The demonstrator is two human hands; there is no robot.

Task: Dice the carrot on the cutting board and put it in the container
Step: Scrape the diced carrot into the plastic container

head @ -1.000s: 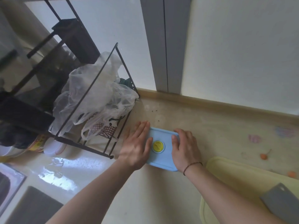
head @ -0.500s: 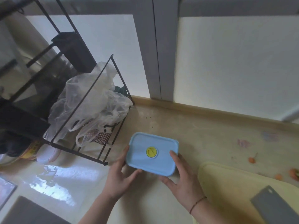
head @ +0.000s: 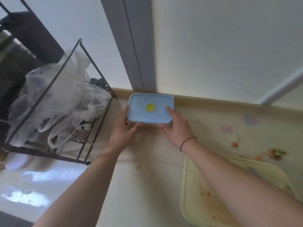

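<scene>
Against the wall, both hands (head: 177, 126) grip the lidded container (head: 150, 108).

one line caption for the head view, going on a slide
Left hand and right hand hold a lidded blue container at the back of the counter, beside the yellow cutting board.

Soft daylight comes through the frosted window (head: 221, 46) ahead of me and spreads evenly, so the scene is bright but a little washed out. The counter (head: 147, 185) shows pale glare patches near its left edge, by the foot of the wire rack (head: 49, 154). My forearms throw only faint shadows. The whole view is slightly soft, with smeared detail on the plastic bags (head: 62, 102). Straight lines bow toward the corners from the wide lens.
</scene>
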